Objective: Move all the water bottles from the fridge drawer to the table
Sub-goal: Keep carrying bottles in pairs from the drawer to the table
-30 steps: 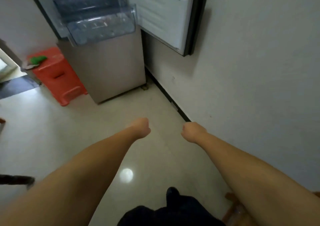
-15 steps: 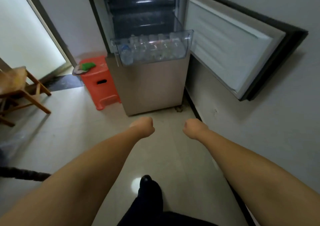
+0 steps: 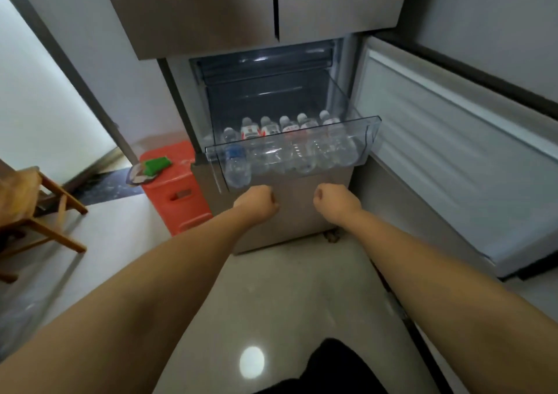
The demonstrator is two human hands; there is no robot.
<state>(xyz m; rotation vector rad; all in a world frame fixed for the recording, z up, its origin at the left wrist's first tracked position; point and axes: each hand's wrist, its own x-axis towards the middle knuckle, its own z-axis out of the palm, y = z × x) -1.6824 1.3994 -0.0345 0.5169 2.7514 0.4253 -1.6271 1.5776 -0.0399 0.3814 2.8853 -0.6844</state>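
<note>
A clear plastic fridge drawer (image 3: 370, 135) is pulled out from the lower compartment of a steel fridge (image 3: 211, 16). Several water bottles (image 3: 290, 146) lie side by side in it, caps toward the back; most have red labels, and the leftmost one (image 3: 237, 159) has a blue label. My left hand (image 3: 258, 204) and my right hand (image 3: 335, 201) are both closed into fists with nothing in them. They hang just below and in front of the drawer's front wall, not touching it. No table is in view.
The lower fridge door (image 3: 453, 152) stands swung open to the right, along the wall. A red plastic stool (image 3: 178, 194) with a green item (image 3: 157, 164) on it stands left of the fridge. A wooden chair (image 3: 39, 212) is at far left. The floor is glossy tile.
The view has come closer to the fridge and tilted up, so the drawer and bottles now fill the centre. Both fists have stayed closed and now sit right below the drawer front.
</note>
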